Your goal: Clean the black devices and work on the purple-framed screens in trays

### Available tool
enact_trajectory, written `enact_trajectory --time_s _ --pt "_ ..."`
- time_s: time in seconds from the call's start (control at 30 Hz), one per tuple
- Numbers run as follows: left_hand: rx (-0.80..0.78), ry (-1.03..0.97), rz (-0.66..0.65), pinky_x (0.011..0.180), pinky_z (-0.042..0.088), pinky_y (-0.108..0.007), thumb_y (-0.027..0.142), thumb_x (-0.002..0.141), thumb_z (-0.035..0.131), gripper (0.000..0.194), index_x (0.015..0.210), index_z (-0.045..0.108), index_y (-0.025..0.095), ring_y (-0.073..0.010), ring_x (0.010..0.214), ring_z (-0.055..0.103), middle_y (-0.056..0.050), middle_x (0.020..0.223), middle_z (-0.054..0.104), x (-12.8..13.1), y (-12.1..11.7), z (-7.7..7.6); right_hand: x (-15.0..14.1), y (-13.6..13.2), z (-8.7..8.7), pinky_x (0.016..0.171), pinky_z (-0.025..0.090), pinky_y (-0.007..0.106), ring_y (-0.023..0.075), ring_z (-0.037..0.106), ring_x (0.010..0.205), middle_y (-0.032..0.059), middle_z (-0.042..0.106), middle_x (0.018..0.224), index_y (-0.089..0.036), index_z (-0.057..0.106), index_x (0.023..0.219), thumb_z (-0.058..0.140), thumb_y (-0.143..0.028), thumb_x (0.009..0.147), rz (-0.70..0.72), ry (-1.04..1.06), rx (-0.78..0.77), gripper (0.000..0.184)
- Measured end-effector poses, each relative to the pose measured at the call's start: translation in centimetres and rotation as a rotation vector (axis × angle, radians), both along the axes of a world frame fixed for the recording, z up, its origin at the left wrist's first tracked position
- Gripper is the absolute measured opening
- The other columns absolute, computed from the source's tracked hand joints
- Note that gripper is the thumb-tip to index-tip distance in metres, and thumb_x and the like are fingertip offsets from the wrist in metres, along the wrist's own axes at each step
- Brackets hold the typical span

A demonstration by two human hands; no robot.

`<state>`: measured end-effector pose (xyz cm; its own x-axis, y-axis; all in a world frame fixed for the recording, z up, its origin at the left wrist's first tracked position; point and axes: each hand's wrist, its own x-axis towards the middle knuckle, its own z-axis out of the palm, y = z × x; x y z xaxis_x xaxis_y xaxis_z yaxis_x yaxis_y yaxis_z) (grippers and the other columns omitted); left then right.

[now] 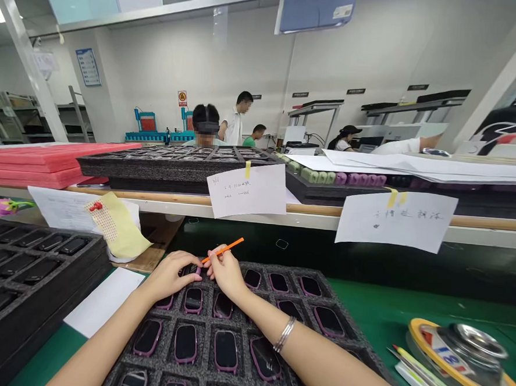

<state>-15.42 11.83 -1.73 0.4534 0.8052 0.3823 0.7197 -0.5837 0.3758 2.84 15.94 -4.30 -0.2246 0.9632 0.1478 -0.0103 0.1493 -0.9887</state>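
Note:
A black foam tray (203,373) lies in front of me, its pockets filled with several small purple-rimmed devices with dark screens (186,344). My right hand (224,271) is closed in a pinch on a thin orange stick (223,250), its tip pointing down at the tray's far row. My left hand (172,274) rests on that same far row, fingers curled and pressing on one device beside the stick's tip. A metal bracelet (284,334) sits on my right wrist.
A second black tray (21,272) of dark devices sits at left. A raised shelf (309,211) holds stacked black trays, red foam sheets (41,159) and taped paper notes (247,189). A tape dispenser (467,351) stands at right. Other people work behind the shelf.

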Motion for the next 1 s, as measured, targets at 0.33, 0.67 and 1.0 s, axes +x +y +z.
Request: enact_trajectory --time_s 0.33,0.67,1.0 --pt "-0.033 -0.055 0.094 0.097 0.052 -0.042 0.039 0.087 0.071 0.039 0.118 0.053 0.026 -0.0256 0.112 0.066 -0.005 0.118 0.070 0.1 -0.2 -0.7 0.1 0.1 -0.9 0.056 0.055 0.024 0.0097 0.062 0.061 -0.0005 0.066 0.084 -0.014 0.064 0.107 0.059 -0.034 0.100 0.029 0.028 0.002 0.022" --pt "0.043 0.061 0.153 0.095 0.045 -0.049 0.050 0.087 0.067 0.029 0.091 0.060 0.023 -0.0281 0.097 0.059 -0.005 0.096 0.065 -0.2 -0.3 0.1 0.4 0.2 -1.2 0.054 0.054 0.023 0.0092 0.061 0.059 -0.0013 0.066 0.082 -0.013 0.063 0.106 0.060 -0.034 0.100 0.034 0.016 0.039 0.021" --pt "0.026 0.155 0.149 0.090 0.045 -0.042 0.045 0.095 0.057 0.024 0.088 0.061 0.023 -0.0262 0.097 0.058 -0.003 0.093 0.064 -1.3 -1.3 0.9 0.5 -0.7 -0.1 0.054 0.052 0.024 0.0094 0.059 0.056 -0.0039 0.062 0.074 -0.014 0.062 0.096 0.060 -0.033 0.099 -0.038 0.052 0.103 0.019"
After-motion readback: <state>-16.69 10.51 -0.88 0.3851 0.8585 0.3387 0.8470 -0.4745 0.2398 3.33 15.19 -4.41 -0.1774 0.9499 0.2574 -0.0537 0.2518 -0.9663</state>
